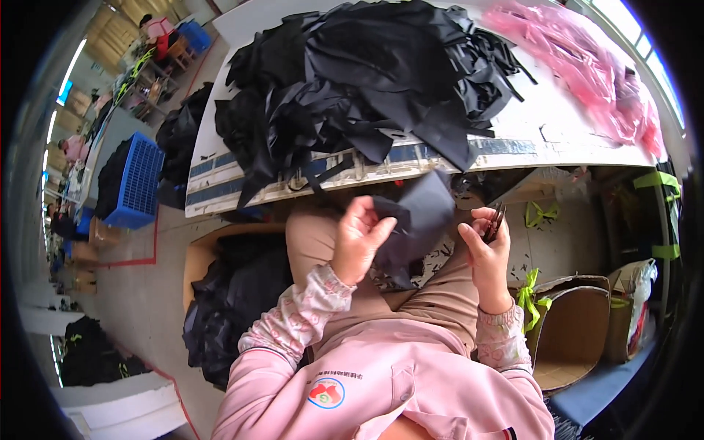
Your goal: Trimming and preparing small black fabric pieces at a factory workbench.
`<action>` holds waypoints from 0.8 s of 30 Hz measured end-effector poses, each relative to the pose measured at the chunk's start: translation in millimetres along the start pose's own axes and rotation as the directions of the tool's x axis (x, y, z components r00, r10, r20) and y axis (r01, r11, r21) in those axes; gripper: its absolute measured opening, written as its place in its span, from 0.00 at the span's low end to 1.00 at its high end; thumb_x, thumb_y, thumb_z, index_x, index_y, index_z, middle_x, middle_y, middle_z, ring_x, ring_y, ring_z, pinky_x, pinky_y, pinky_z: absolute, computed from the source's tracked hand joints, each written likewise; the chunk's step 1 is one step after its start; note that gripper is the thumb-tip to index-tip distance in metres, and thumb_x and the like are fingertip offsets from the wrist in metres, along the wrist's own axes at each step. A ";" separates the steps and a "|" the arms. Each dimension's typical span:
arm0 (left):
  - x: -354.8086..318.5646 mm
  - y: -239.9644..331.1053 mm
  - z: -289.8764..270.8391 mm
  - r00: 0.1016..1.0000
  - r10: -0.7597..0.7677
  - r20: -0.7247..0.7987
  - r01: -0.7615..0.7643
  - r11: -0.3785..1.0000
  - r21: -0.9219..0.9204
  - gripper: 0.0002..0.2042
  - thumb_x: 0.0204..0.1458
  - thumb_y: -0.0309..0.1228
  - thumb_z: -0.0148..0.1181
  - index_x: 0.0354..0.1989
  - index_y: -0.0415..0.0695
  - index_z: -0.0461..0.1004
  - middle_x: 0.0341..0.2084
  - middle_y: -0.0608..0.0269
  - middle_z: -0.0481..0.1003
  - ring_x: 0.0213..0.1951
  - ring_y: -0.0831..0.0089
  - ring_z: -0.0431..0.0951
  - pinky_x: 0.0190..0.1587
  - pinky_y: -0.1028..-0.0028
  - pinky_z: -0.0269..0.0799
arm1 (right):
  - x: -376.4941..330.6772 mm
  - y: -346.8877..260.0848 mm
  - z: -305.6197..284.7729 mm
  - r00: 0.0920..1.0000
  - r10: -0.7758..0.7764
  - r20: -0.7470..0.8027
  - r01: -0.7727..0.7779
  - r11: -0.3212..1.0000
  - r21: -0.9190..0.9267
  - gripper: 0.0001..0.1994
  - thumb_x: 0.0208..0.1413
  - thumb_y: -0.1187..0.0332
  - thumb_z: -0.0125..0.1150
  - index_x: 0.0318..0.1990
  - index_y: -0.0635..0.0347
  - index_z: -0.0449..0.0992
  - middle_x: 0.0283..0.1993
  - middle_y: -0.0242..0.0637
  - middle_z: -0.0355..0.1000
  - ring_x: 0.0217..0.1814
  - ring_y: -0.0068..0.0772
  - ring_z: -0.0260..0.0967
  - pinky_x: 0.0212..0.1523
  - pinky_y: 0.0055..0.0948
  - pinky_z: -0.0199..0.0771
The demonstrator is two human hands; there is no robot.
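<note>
The left hand point(357, 242) is closed in a pinch on a piece of dark cloth point(416, 220), thumb and fingers gripping its left edge, and holds it up over the person's lap, just below the near edge of the counter point(557, 128). The cloth hangs as a rough four-sided piece with its long axis running from the upper right, where a corner points toward the counter edge, down to the lower left, where it narrows to a point above the knees. The right hand point(485, 249) is just to the right of the cloth, curled shut around a small pair of scissors point(493, 222) whose dark blades stick upward out of the fist; whether the blades touch the cloth I cannot tell. On the counter a big heap of black cloth pieces point(367, 81) covers the middle and spills over the near edge, and a bunch of pink plastic bags point(587, 66) lies toward the right end. Under the near edge on the person's left sits a cardboard box of black cloth point(235, 293); on the right stands an open cardboard box point(572, 330). A blue crate point(139, 183) stands on the floor off the counter's left end.
</note>
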State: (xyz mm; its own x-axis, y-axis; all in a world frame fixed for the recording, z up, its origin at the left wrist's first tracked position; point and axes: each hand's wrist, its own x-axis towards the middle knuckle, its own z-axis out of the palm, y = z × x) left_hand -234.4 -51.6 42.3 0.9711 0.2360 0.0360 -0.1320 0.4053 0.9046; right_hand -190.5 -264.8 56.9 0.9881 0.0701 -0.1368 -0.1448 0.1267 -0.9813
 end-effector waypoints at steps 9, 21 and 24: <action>-3.5 12.9 14.1 0.971 0.162 0.174 -0.208 0.933 0.292 0.25 0.49 0.16 0.61 0.52 0.41 0.54 0.30 0.62 0.71 0.33 0.79 0.72 0.40 0.78 0.70 | -22.1 -40.6 22.7 0.811 -0.501 0.301 0.578 0.767 -0.279 0.16 0.49 0.78 0.64 0.46 0.62 0.72 0.45 0.39 0.73 0.38 0.29 0.74 0.31 0.19 0.68; -8.4 42.2 13.0 0.845 0.252 0.472 -0.519 0.597 0.612 0.13 0.44 0.28 0.68 0.39 0.44 0.77 0.33 0.61 0.72 0.35 0.67 0.72 0.39 0.72 0.69 | -13.1 -23.0 30.2 0.804 -0.405 0.436 0.559 0.764 -0.322 0.06 0.47 0.78 0.64 0.33 0.65 0.74 0.29 0.42 0.71 0.30 0.39 0.69 0.32 0.30 0.67; -7.1 36.9 9.4 0.799 0.317 0.511 -0.595 0.540 0.596 0.10 0.41 0.28 0.69 0.34 0.48 0.79 0.40 0.62 0.70 0.44 0.67 0.69 0.46 0.71 0.65 | -20.2 -29.8 26.0 0.805 -0.392 0.445 0.553 0.767 -0.326 0.05 0.45 0.82 0.60 0.29 0.65 0.72 0.27 0.38 0.69 0.28 0.33 0.66 0.31 0.26 0.64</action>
State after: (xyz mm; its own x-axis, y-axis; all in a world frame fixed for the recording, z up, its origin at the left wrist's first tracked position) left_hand -244.4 -46.6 79.5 0.8360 -0.1342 0.5321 -0.5302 -0.4477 0.7200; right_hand -207.5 -244.2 92.5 0.8296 0.4471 0.3346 0.4523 -0.1866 -0.8721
